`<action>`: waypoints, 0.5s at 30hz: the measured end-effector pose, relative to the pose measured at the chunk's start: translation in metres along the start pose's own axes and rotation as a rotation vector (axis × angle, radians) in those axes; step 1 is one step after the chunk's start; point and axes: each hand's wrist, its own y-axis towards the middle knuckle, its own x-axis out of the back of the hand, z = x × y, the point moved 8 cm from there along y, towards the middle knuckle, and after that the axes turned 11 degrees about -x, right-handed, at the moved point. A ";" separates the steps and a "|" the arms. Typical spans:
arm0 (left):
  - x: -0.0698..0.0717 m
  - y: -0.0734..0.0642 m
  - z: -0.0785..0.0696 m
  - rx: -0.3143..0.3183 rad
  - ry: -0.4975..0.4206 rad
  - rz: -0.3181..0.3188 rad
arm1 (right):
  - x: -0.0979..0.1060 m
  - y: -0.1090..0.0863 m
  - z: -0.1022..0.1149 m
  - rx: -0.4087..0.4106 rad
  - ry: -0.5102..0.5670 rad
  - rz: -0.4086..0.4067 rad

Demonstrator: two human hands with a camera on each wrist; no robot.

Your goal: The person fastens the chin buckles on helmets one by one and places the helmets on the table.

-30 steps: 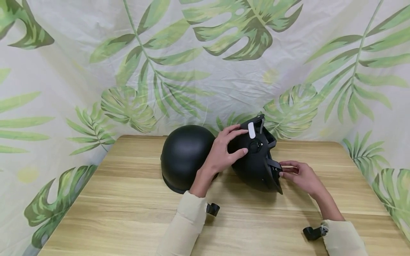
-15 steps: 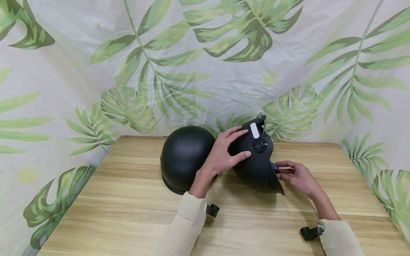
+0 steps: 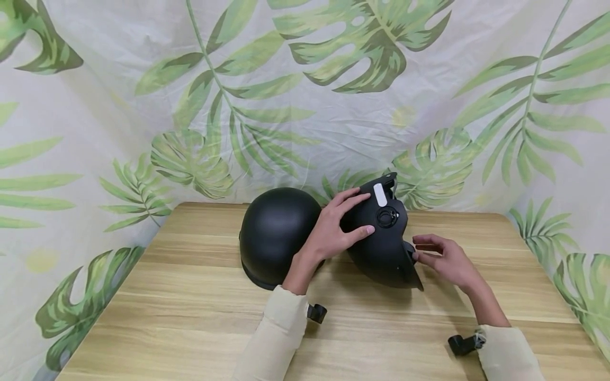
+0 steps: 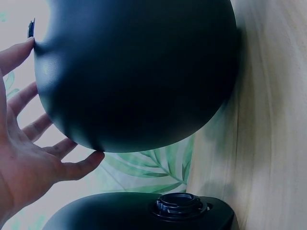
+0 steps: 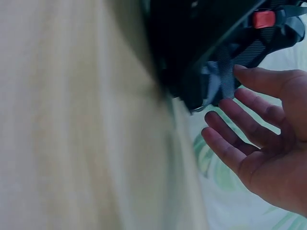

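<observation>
Two matte black helmets are on the wooden table. My left hand (image 3: pixel 329 227) rests with spread fingers on the crown of the right-hand helmet (image 3: pixel 376 251), which is tipped on its side, opening to the right. This helmet has a white label (image 3: pixel 379 194) and a round black side fitting (image 3: pixel 387 217). At its opening is my right hand (image 3: pixel 450 262), fingers extended and loosely bent, the thumb at a black strap (image 5: pixel 225 72). A red buckle piece (image 5: pixel 264 19) shows inside in the right wrist view. Behind my left forearm stands the other helmet (image 3: pixel 278 233), dome up.
The wooden table (image 3: pixel 181 317) reaches back to a leaf-patterned cloth (image 3: pixel 305 121). A wrist camera mount (image 3: pixel 316 313) sticks out from the left sleeve, and another mount (image 3: pixel 462 345) from the right sleeve.
The right-hand helmet has turned slightly, showing more of its outer side and less of its inside. My right hand shifted slightly left, then its upper fingers spread away from the strap. My left hand barely moved.
</observation>
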 end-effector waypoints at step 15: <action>-0.001 0.000 0.000 -0.001 0.004 0.007 | 0.037 -0.020 0.071 0.089 0.073 -0.123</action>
